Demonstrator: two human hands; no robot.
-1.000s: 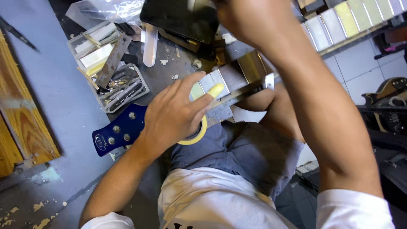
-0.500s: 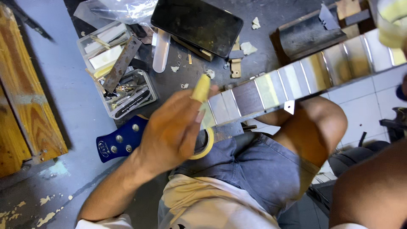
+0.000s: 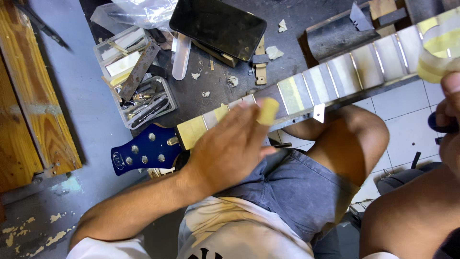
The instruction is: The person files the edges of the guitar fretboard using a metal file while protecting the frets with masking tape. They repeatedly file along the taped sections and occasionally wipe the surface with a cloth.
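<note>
While a wooden plank (image 3: 33, 91) lies along the far left of the floor, a clear plastic tray (image 3: 136, 79) of small tools and metal bits sits to its right, with a black phone (image 3: 218, 26) lying face down beyond it. Nearer, the blue headstock (image 3: 146, 149) of a guitar points left, and its neck (image 3: 335, 76) runs rightward and away across the person's lap, the fretboard covered in strips of pale masking tape between the frets. The left hand (image 3: 230, 148) rests over the neck just right of the headstock, fingers loosely curled, pinching a short yellowish piece of tape (image 3: 267, 111) at its fingertips; the hand is blurred, so how tightly it pinches cannot be told. At the far right edge, the right hand (image 3: 448, 110) is only partly in view, closed around a roll of tape (image 3: 438, 55) held against the upper neck.
</note>
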